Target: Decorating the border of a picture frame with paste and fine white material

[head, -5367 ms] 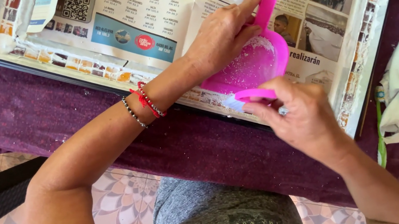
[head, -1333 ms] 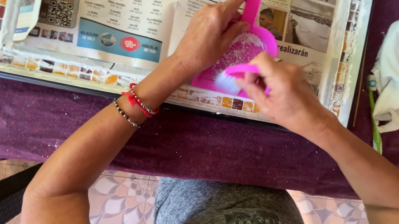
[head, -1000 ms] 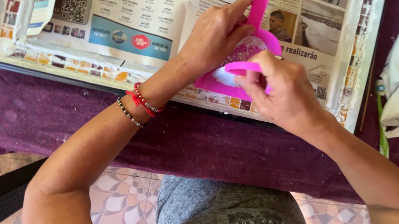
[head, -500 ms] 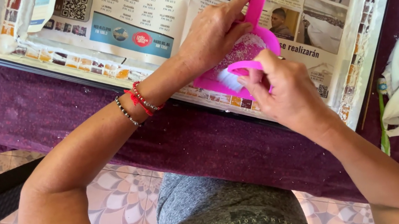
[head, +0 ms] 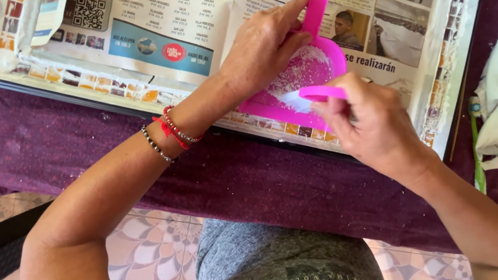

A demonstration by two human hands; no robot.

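The right hand (head: 375, 127) has slid its small pink brush (head: 320, 92) a touch rightward since half a second ago, fingers pinched shut round the handle, white bristles down at the near lip of the pink dustpan (head: 306, 77). The pan lies just beyond and left of those fingers, long axis running from its near edge up and away to the looped handle. There the left hand (head: 264, 47), the nearer one, clamps it against the newspaper (head: 175, 12) on the purple-covered desk (head: 63, 143).
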